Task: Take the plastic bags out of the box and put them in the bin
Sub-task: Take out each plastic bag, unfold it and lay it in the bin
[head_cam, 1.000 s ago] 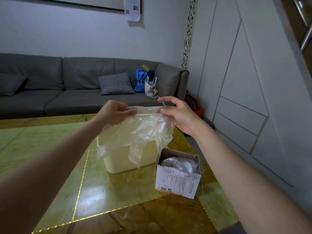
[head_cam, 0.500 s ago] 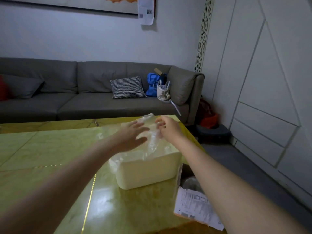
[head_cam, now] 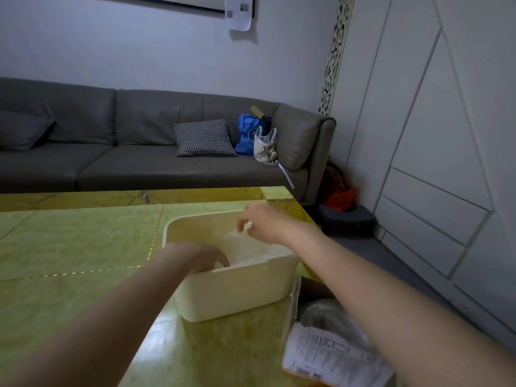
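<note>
bin: I've got a cream plastic bin [head_cam: 237, 297] sitting on the green-and-gold table [head_cam: 69, 261], near its right edge.
bag: clear plastic bag [head_cam: 248, 250] is down inside the bin, crumpled toward the right half.
left hand: my left hand [head_cam: 206, 256] is dipped into the bin over the near wall; fingers are hidden in there, so can't tell the grip.
right hand: right hand [head_cam: 262, 222] hangs over the bin's far right, fingertips pinched on the bag's edge.
box: open cardboard box [head_cam: 321, 350] just right of the bin, printed label facing me, more plastic inside.
background: grey sofa [head_cam: 139, 160] with a checked cushion [head_cam: 203, 138] and a blue bag [head_cam: 248, 132].
</note>
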The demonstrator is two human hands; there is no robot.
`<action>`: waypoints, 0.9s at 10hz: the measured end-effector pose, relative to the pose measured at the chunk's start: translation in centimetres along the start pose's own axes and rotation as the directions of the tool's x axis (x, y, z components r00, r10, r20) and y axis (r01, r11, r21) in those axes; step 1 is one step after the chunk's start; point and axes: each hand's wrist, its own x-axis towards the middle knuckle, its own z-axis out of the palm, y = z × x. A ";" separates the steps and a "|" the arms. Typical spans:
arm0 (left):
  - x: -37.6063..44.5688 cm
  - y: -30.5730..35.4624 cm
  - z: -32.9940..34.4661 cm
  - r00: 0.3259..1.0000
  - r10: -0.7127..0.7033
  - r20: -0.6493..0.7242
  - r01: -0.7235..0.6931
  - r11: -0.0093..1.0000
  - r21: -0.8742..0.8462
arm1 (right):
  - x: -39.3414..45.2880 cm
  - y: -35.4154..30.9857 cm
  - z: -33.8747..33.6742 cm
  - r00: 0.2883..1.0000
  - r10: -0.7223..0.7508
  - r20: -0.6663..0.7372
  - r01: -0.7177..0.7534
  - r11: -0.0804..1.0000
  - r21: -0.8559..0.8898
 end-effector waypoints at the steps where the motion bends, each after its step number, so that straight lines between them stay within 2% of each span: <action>1: -0.3 -0.6 0.5 0.999 0.029 -0.018 -0.026 0.986 0.164 | 0.1 -0.1 1.3 0.923 0.112 0.369 -0.060 0.987 -0.149; 2: -0.6 -1.3 0.5 0.998 0.061 -0.025 -0.057 0.990 0.126 | -0.1 0.5 2.0 0.834 0.247 0.493 -0.141 0.960 -0.244; 3: -1.1 -0.6 -0.2 0.998 -0.041 -0.050 0.036 0.994 -0.103 | -0.7 0.6 1.0 0.898 0.214 0.385 -0.179 0.976 -0.124; 4: -2.3 -0.1 -1.5 0.983 -0.003 -0.184 -0.005 0.999 -0.044 | -2.0 0.6 -1.6 0.958 0.166 0.234 -0.177 0.984 0.025; 5: -4.3 1.7 -3.4 0.894 0.101 -0.437 -0.153 0.984 -0.085 | -4.9 0.8 -4.9 0.978 0.150 0.142 -0.165 0.980 0.107; 6: -5.5 4.7 -4.0 0.822 0.162 -0.547 -0.267 0.956 -0.118 | -8.4 1.1 -7.2 0.974 0.172 0.146 -0.193 0.970 0.147; 7: -6.6 8.5 -2.6 0.806 0.284 -0.520 -0.388 0.916 -0.100 | -12.0 1.5 -7.5 0.950 0.227 0.214 -0.254 0.961 0.108; 8: -7.2 11.7 0.0 0.784 0.399 -0.476 -0.477 0.878 -0.049 | -15.5 1.7 -5.8 0.863 0.330 0.382 -0.372 0.927 0.039; 9: -6.9 13.6 2.4 0.822 0.428 -0.375 -0.435 0.898 0.070 | -17.7 1.3 -2.8 0.850 0.400 0.341 -0.381 0.916 -0.126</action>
